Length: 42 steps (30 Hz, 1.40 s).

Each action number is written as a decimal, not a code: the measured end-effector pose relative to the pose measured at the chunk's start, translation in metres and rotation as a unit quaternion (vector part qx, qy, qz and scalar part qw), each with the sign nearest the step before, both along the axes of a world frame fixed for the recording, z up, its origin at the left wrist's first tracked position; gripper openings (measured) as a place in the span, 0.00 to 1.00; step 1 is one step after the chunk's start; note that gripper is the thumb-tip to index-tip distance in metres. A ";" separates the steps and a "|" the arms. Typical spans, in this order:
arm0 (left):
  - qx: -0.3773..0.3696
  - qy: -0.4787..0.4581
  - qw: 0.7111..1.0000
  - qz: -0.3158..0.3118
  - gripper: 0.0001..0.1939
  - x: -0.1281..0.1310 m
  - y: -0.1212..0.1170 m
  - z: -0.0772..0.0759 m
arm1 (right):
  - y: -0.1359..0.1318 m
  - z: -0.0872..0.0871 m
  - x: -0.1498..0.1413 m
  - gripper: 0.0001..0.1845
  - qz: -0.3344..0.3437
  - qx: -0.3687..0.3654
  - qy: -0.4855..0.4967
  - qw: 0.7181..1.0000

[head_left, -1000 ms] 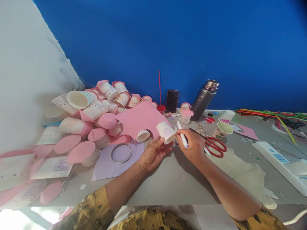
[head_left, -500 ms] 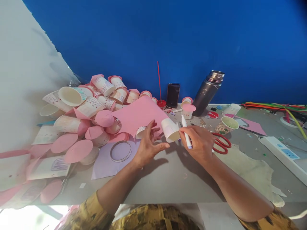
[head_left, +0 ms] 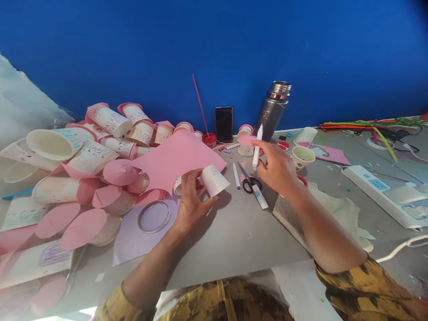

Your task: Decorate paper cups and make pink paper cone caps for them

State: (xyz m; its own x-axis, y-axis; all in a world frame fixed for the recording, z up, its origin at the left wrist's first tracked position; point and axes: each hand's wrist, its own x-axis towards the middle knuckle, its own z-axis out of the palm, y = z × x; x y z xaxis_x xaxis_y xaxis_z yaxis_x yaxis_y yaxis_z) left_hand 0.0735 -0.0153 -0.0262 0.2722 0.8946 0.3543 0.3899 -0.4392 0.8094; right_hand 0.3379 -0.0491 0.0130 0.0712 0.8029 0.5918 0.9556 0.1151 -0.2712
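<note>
In the middle of the view my left hand (head_left: 191,203) is closed on the left side of a white paper cup (head_left: 214,180), with the thumb by its lower edge. The cup is tilted and bears faint purple marks. My right hand (head_left: 278,170) pinches a white marker (head_left: 257,147) with a purple end, held upright above the desk. Between the hands lie a second white marker (head_left: 236,175), black-handled scissors (head_left: 248,183) and a small white labelled stick (head_left: 260,197). A large pink paper sheet (head_left: 177,156) lies behind my left hand.
Decorated paper cups with pink pieces (head_left: 90,223) are heaped on the left. A tape ring (head_left: 138,218) rests on purple paper (head_left: 125,240). At the back stand a phone (head_left: 224,125) and a dark flask (head_left: 271,111). A power strip (head_left: 371,187) lies right.
My left hand has gone from spread fingers to holding the cup, which is now away from my right hand. My right hand has lifted back with its marker. The view has shifted right.
</note>
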 end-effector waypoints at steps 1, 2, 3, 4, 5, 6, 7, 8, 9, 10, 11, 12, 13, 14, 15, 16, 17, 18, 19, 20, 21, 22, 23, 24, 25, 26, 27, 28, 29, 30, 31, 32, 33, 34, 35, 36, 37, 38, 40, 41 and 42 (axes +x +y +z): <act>0.014 0.005 1.000 0.008 0.36 0.000 0.000 0.000 | 0.003 0.001 0.008 0.31 0.001 -0.042 -0.017 0.999; 0.023 0.009 1.000 0.015 0.35 0.001 -0.001 0.000 | 0.006 0.001 0.014 0.30 0.008 -0.079 -0.031 0.996; 0.026 0.012 0.999 0.022 0.35 0.001 -0.002 0.000 | 0.008 0.000 0.017 0.29 0.018 -0.113 -0.042 0.993; 0.023 0.015 0.999 0.028 0.35 0.002 -0.003 0.000 | 0.010 -0.001 0.018 0.26 0.029 -0.143 -0.051 0.988; 0.019 0.017 0.999 0.033 0.34 0.002 -0.004 0.000 | 0.012 -0.003 0.016 0.24 0.039 -0.168 -0.060 0.983; 0.013 0.018 0.999 0.037 0.34 0.003 -0.005 0.000 | 0.014 -0.006 0.014 0.22 0.048 -0.192 -0.071 0.978; 0.006 0.019 0.999 0.039 0.34 0.004 -0.006 0.000 | 0.015 -0.009 0.010 0.21 0.055 -0.213 -0.081 0.972; -0.002 0.019 0.999 0.041 0.35 0.004 -0.007 0.000 | 0.017 -0.012 0.006 0.21 0.061 -0.231 -0.091 0.967; -0.008 0.018 0.999 0.043 0.36 0.005 -0.008 0.001 | 0.018 -0.015 0.003 0.21 0.066 -0.245 -0.098 0.962; -0.014 0.015 0.999 0.042 0.36 0.006 -0.009 0.001 | 0.019 -0.018 0.001 0.22 0.069 -0.255 -0.102 0.959; -0.018 0.012 0.999 0.039 0.37 0.006 -0.009 0.001 | 0.020 -0.021 0.000 0.23 0.068 -0.262 -0.102 0.957; -0.020 0.007 0.999 0.035 0.38 0.006 -0.010 0.002 | 0.021 -0.022 0.000 0.24 0.061 -0.266 -0.101 0.957; -0.020 0.003 0.999 0.028 0.37 0.006 -0.010 0.002 | 0.021 -0.021 0.001 0.24 0.049 -0.269 -0.099 0.957; -0.019 0.000 1.000 0.021 0.37 0.006 -0.010 0.003 | 0.020 -0.019 0.004 0.23 0.031 -0.270 -0.097 0.957; -0.017 -0.002 1.000 0.013 0.36 0.006 -0.010 0.004 | 0.019 -0.014 0.008 0.21 0.011 -0.270 -0.095 0.958; -0.017 -0.003 1.000 0.007 0.35 0.006 -0.011 0.005 | 0.017 -0.008 0.011 0.19 -0.009 -0.268 -0.091 0.959; -0.018 -0.004 1.000 0.004 0.35 0.005 -0.011 0.005 | 0.015 0.001 0.015 0.17 -0.026 -0.264 -0.083 0.961; -0.021 -0.007 1.000 0.001 0.34 0.005 -0.011 0.006 | 0.011 0.010 0.019 0.15 -0.038 -0.254 -0.069 0.964; -0.026 -0.011 1.000 0.001 0.34 0.005 -0.011 0.006 | 0.008 0.020 0.022 0.14 -0.046 -0.237 -0.052 0.969; -0.031 -0.017 0.999 0.004 0.34 0.004 -0.011 0.006 | 0.004 0.030 0.025 0.13 -0.050 -0.214 -0.035 0.975; -0.035 -0.026 0.999 0.006 0.34 0.004 -0.011 0.006 | -0.001 0.038 0.027 0.13 -0.052 -0.190 -0.021 0.980; -0.038 -0.035 0.999 0.007 0.34 0.004 -0.011 0.006 | -0.005 0.044 0.029 0.12 -0.054 -0.169 -0.017 0.984; -0.042 -0.044 0.998 0.007 0.35 0.003 -0.011 0.006 | -0.009 0.048 0.030 0.13 -0.059 -0.165 -0.030 0.984; -0.047 -0.052 0.998 0.004 0.36 0.003 -0.011 0.006 | -0.013 0.048 0.031 0.13 -0.068 -0.178 -0.055 0.980; -0.056 -0.059 0.997 -0.001 0.37 0.003 -0.011 0.007 | -0.017 0.046 0.032 0.13 -0.077 -0.203 -0.085 0.972; -0.070 -0.066 0.995 -0.009 0.37 0.004 -0.012 0.008 | -0.020 0.041 0.033 0.13 -0.087 -0.241 -0.122 0.959; -0.089 -0.072 0.993 -0.021 0.38 0.004 -0.013 0.010 | -0.023 0.034 0.033 0.11 -0.092 -0.272 -0.147 0.946; -0.108 -0.081 0.990 -0.035 0.39 0.005 -0.014 0.012 | -0.025 0.025 0.033 0.11 -0.095 -0.287 -0.161 0.939; -0.124 -0.091 0.987 -0.051 0.40 0.005 -0.015 0.015 | -0.027 0.017 0.033 0.11 -0.098 -0.296 -0.174 0.934; -0.134 -0.102 0.984 -0.066 0.40 0.006 -0.017 0.018 | -0.028 0.009 0.033 0.12 -0.099 -0.304 -0.186 0.929; -0.139 -0.109 0.981 -0.079 0.40 0.006 -0.018 0.022 | -0.029 0.002 0.033 0.14 -0.099 -0.309 -0.196 0.925; -0.139 -0.110 0.980 -0.088 0.41 0.005 -0.019 0.025 | -0.030 -0.003 0.033 0.16 -0.101 -0.310 -0.203 0.923; -0.138 -0.103 0.981 -0.091 0.42 0.004 -0.020 0.029 | -0.030 -0.006 0.032 0.17 -0.103 -0.310 -0.208 0.922; -0.134 -0.087 0.983 -0.090 0.43 0.002 -0.020 0.032 | -0.029 -0.008 0.031 0.18 -0.105 -0.307 -0.209 0.923; -0.130 -0.066 0.986 -0.087 0.44 -0.001 -0.020 0.036 | -0.029 -0.008 0.029 0.17 -0.104 -0.302 -0.209 0.924; -0.123 -0.043 0.988 -0.086 0.45 -0.004 -0.019 0.038 | -0.027 -0.007 0.027 0.16 -0.099 -0.298 -0.207 0.926; -0.115 -0.022 0.989 -0.089 0.45 -0.006 -0.017 0.040 | -0.025 -0.006 0.025 0.15 -0.089 -0.296 -0.205 0.929; -0.109 -0.005 0.989 -0.097 0.45 -0.009 -0.014 0.041 | -0.022 -0.004 0.022 0.13 -0.072 -0.296 -0.203 0.931; -0.112 0.009 0.985 -0.128 0.43 -0.012 -0.008 0.040 | -0.013 -0.002 0.016 0.12 -0.028 -0.300 -0.200 0.932; -0.120 0.004 0.982 -0.146 0.42 -0.012 -0.005 0.037 | -0.008 -0.001 0.014 0.12 -0.003 -0.303 -0.200 0.932; -0.131 -0.007 0.978 -0.163 0.42 -0.012 -0.002 0.034 | -0.002 0.000 0.011 0.12 0.020 -0.306 -0.201 0.930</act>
State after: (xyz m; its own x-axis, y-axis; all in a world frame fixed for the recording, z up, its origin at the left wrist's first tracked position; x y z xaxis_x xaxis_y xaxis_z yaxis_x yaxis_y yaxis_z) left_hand 0.0615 -0.0174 0.0077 0.5547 0.8216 0.1311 0.2512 -0.3156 0.9150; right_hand 0.3488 -0.0512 0.0126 -0.0940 0.9956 -0.0037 0.9923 0.0940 0.0811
